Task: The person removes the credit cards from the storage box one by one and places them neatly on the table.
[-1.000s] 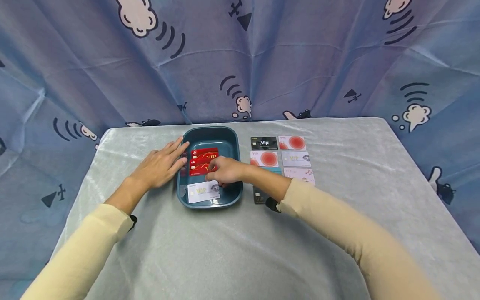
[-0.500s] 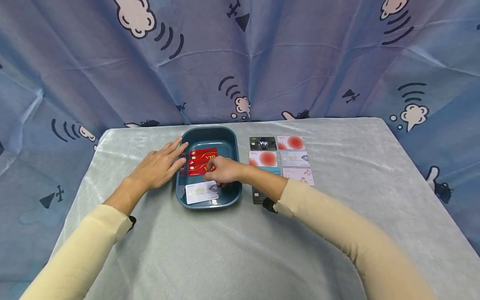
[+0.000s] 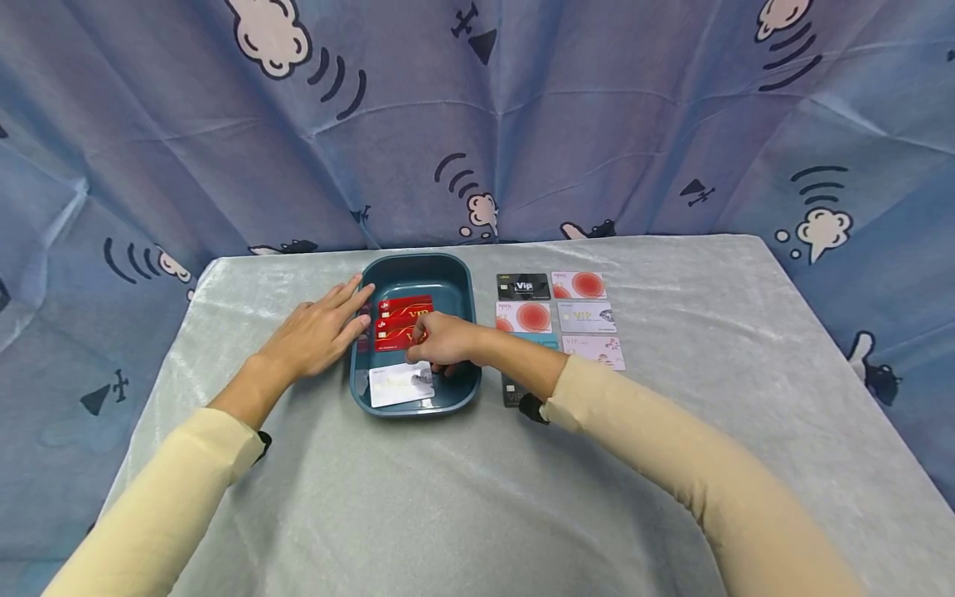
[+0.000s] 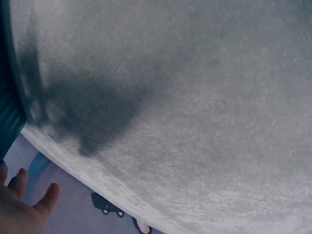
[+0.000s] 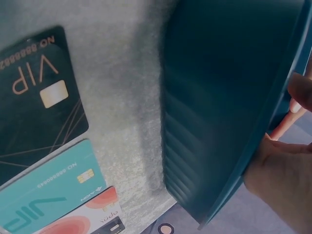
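In the head view a dark blue tray [image 3: 467, 286] stands left of centre. My left hand [image 3: 317, 332] lies on its left rim with the fingers straight. My right hand [image 3: 448, 338] reaches into the tray over the right rim, fingers curled, pinching a white VIP card [image 3: 391, 386] at its upper right corner. The hand partly hides that corner. Two red VIP cards [image 3: 395, 325] lie one above the other in the tray, just above the white card. The right wrist view shows the tray's outer wall [image 5: 214, 112] and part of my right hand [image 5: 282, 175] at the rim.
Several cards lie right of the tray in two columns: a black one [image 3: 522, 287], red-and-white ones [image 3: 579, 285], a silver one [image 3: 586, 316], a pink one [image 3: 593, 350], a teal one [image 5: 53, 195] and a dark one [image 5: 39, 97]. My right forearm crosses above some. A patterned curtain [image 3: 597, 108] hangs behind.
The white card's tilt changes slightly, and glare now washes out its lettering. Both hands stay in nearly the same place.
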The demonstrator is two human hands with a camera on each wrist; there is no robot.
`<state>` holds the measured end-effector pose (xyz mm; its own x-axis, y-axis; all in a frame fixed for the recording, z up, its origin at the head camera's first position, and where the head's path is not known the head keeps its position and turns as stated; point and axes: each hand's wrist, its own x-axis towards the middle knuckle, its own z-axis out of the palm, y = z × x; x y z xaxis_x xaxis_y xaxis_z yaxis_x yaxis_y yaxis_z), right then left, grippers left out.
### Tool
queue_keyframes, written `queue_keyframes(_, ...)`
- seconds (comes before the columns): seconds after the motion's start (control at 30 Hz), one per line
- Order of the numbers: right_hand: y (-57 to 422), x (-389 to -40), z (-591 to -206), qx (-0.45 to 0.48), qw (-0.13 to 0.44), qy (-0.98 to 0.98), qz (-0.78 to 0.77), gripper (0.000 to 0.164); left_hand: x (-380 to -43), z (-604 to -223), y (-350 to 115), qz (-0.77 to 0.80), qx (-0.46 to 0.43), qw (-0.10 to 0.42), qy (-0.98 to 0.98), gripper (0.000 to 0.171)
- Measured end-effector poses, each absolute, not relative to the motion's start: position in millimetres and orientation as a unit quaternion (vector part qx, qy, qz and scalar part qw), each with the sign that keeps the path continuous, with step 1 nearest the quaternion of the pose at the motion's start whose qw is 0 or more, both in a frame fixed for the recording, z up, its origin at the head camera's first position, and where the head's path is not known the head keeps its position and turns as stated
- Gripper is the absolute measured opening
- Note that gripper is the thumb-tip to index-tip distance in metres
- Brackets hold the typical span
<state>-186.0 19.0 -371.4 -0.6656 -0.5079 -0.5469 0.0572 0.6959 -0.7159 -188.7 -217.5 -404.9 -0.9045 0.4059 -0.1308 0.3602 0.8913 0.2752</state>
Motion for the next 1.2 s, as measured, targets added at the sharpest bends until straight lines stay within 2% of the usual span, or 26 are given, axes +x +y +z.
queue_keyframes(0.27, 17, -184, -370, -0.121, 0.372, 0.852, -0.349, 0.046, -189, -405, -217, 0.122, 0.199, 0.093, 0.968, 0.061)
queue_keyframes(0.6, 14, -183, -366, -0.13, 0.35, 0.869, -0.325, 0.051, -189, -406, -218, 0.127, 0.199, 0.09, 0.968, 0.061)
queue_keyframes(1.2, 9, -182, -362, -0.18, 0.307, 0.881, -0.311, 0.038, -187, -404, -218, 0.128, 0.201, 0.09, 0.967, 0.06)
